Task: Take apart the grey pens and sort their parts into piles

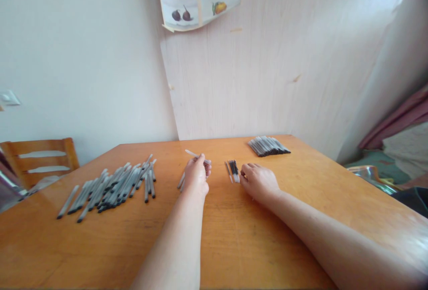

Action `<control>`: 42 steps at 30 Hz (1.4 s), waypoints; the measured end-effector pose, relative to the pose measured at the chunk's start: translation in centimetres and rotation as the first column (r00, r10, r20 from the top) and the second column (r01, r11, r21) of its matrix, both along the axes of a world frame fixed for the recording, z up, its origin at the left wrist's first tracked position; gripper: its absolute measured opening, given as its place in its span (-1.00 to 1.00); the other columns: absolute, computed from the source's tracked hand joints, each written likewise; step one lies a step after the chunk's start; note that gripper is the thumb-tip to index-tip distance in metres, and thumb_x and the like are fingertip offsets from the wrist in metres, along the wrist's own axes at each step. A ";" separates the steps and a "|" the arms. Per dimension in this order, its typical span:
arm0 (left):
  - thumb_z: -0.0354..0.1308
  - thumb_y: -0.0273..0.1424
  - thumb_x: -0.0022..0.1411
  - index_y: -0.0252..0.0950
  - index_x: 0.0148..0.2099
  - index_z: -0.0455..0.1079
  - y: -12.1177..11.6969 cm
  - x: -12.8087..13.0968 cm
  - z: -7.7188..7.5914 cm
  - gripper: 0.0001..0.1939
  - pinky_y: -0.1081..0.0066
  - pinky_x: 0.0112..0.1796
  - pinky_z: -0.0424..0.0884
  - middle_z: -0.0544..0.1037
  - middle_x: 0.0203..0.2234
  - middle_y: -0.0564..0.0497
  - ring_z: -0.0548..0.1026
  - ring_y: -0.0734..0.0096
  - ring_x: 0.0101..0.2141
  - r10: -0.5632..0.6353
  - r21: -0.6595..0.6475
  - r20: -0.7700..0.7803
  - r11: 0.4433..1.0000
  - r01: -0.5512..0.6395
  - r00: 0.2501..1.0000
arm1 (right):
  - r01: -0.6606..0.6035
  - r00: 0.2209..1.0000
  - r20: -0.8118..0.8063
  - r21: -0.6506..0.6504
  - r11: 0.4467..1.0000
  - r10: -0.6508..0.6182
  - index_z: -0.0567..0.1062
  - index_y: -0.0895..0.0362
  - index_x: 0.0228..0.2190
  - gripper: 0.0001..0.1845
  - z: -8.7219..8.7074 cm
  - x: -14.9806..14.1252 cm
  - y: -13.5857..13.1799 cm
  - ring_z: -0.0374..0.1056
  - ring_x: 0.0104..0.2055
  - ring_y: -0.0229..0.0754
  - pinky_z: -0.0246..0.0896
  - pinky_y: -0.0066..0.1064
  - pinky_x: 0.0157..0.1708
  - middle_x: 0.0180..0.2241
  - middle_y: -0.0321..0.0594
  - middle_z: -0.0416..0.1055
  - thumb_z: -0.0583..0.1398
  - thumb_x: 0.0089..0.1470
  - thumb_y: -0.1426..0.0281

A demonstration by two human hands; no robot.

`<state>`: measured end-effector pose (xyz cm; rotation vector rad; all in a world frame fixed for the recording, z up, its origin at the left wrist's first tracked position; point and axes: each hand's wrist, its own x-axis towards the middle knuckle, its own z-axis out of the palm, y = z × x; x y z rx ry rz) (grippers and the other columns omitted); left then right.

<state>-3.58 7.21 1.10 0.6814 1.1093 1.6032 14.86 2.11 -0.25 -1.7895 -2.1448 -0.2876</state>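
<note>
Your left hand point(197, 175) pinches a pen tube point(191, 152) between thumb and fingers, over the tabletop point(237, 245), nearer its far edge than its near one. Your right hand point(261, 182) is curled just beside some thin sticks point(234, 171); I can't tell if it holds one. Pinch softly but firmly, because the tube looks smooth and could slip or roll. Keep it steady. The pens are long, straight and cloudy, like plastic, with black ends: a messy pile point(115, 185) near the left edge, a neat stack point(267, 146) by the far right corner.
</note>
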 end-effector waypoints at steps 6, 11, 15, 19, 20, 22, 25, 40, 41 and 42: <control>0.24 -0.25 0.03 -0.29 -0.37 0.27 -0.1 0.1 0.0 -0.74 0.57 -0.60 0.19 0.45 -0.61 0.08 0.35 0.60 -0.66 -0.003 0.003 -0.010 1.000 0.003 1.000 | -0.020 1.000 -0.009 -0.035 0.999 0.019 0.45 0.09 -0.35 -0.78 0.0 0.0 0.0 0.36 -0.26 -0.18 -0.02 -0.41 -0.40 -0.30 -0.17 0.48 0.04 0.17 0.29; 0.27 -0.21 0.00 -0.29 -0.37 0.27 0.0 0.0 -0.1 -0.69 0.58 -0.61 0.17 0.44 -0.62 0.09 0.34 0.61 -0.67 -0.010 0.010 -0.014 1.000 0.010 1.000 | -0.038 0.999 -0.020 -0.069 0.997 0.036 0.47 0.08 -0.33 -0.77 0.0 -0.1 0.0 0.37 -0.25 -0.18 0.00 -0.42 -0.39 -0.29 -0.17 0.48 0.04 0.16 0.28; 0.27 -0.21 -0.01 -0.29 -0.38 0.27 -0.1 0.1 -0.1 -0.69 0.58 -0.61 0.18 0.43 -0.62 0.09 0.33 0.61 -0.68 -0.004 0.009 -0.024 1.000 0.005 1.000 | -0.046 0.997 -0.060 -0.079 0.996 0.042 0.49 0.07 -0.33 -0.76 0.2 0.1 -0.1 0.36 -0.26 -0.19 0.00 -0.43 -0.40 -0.30 -0.19 0.49 0.07 0.14 0.25; 0.26 -0.23 0.00 -0.30 -0.40 0.28 -0.2 0.1 0.0 -0.72 0.57 -0.61 0.19 0.43 -0.63 0.09 0.32 0.61 -0.68 -0.010 0.003 -0.045 1.000 0.010 0.999 | -0.008 0.987 -0.158 -0.036 0.999 0.002 0.49 0.05 -0.33 -0.76 0.4 0.8 0.2 0.36 -0.30 -0.23 -0.03 -0.44 -0.42 -0.31 -0.23 0.50 0.05 0.15 0.26; 0.26 -0.25 0.01 -0.30 -0.40 0.29 -0.2 0.1 0.0 -0.74 0.57 -0.61 0.19 0.43 -0.63 0.09 0.32 0.61 -0.68 -0.013 0.000 -0.052 1.000 0.013 0.999 | 0.016 0.982 -0.185 -0.022 1.000 -0.020 0.49 0.05 -0.34 -0.75 0.5 1.1 0.3 0.36 -0.31 -0.23 -0.04 -0.44 -0.43 -0.31 -0.24 0.50 0.04 0.15 0.26; 0.24 -0.27 0.03 -0.30 -0.39 0.31 -0.2 0.1 0.0 -0.78 0.57 -0.61 0.20 0.43 -0.62 0.08 0.33 0.61 -0.67 -0.021 -0.012 -0.068 1.000 0.020 0.997 | 0.068 0.969 -0.237 0.003 0.998 -0.065 0.49 0.05 -0.34 -0.74 0.6 1.8 0.5 0.36 -0.33 -0.23 -0.06 -0.44 -0.45 -0.33 -0.24 0.50 0.03 0.15 0.25; 0.21 -0.31 0.05 -0.31 -0.36 0.35 -0.4 0.1 0.1 -0.83 0.58 -0.61 0.20 0.46 -0.59 0.04 0.34 0.61 -0.66 -0.035 -0.033 -0.105 0.999 0.032 0.994 | 0.136 0.945 -0.305 0.040 0.990 -0.118 0.49 0.04 -0.34 -0.72 0.9 2.8 0.8 0.35 -0.34 -0.21 -0.08 -0.44 -0.47 -0.37 -0.25 0.50 0.02 0.15 0.24; 0.12 -0.43 0.03 -0.32 -0.25 0.42 -1.4 0.8 0.0 -0.81 0.54 -0.52 0.20 0.51 -0.49 -0.01 0.37 0.54 -0.54 -0.156 -0.005 -0.457 0.985 0.173 0.876 | 0.195 0.910 -0.386 0.083 0.977 -0.149 0.52 0.04 -0.36 -0.71 1.4 4.4 0.9 0.32 -0.39 -0.22 -0.11 -0.44 -0.49 -0.40 -0.25 0.50 0.03 0.11 0.23; 0.12 -0.43 0.03 -0.32 -0.22 0.42 -1.4 0.9 -0.1 -0.79 0.53 -0.51 0.21 0.51 -0.48 -0.01 0.37 0.54 -0.54 -0.161 -0.009 -0.470 0.984 0.178 0.868 | 0.201 0.908 -0.389 0.082 0.976 -0.154 0.52 0.04 -0.36 -0.71 1.4 4.5 0.9 0.32 -0.39 -0.22 -0.12 -0.44 -0.50 -0.40 -0.25 0.50 0.03 0.12 0.23; 0.13 -0.43 0.03 -0.32 -0.20 0.40 -1.4 0.9 -0.2 -0.77 0.53 -0.49 0.22 0.52 -0.47 -0.01 0.38 0.54 -0.53 -0.163 -0.012 -0.478 0.984 0.179 0.863 | 0.209 0.906 -0.392 0.081 0.975 -0.161 0.51 0.04 -0.37 -0.71 1.4 4.6 0.9 0.32 -0.40 -0.22 -0.12 -0.44 -0.50 -0.40 -0.25 0.50 0.03 0.12 0.22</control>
